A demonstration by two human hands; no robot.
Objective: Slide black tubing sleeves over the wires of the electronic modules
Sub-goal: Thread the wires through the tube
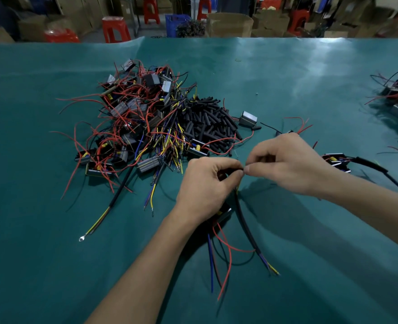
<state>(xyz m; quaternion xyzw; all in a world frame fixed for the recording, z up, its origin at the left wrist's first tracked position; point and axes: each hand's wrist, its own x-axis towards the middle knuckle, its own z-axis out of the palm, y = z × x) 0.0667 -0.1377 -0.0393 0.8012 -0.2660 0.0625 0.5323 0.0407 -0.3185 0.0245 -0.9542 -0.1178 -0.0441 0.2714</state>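
Over green table (53, 253), left hand (207, 190) and right hand (287, 162) both pinching black sleeve (236, 169).

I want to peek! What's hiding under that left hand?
Beneath the left hand sits a small black electronic module, only its corner showing. Red, blue and black wires trail out toward the viewer. The rest is covered by the palm.

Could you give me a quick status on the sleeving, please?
Left hand and right hand pinching black sleeve on module wires. Sleeve pile nearby. Nothing obstructing.
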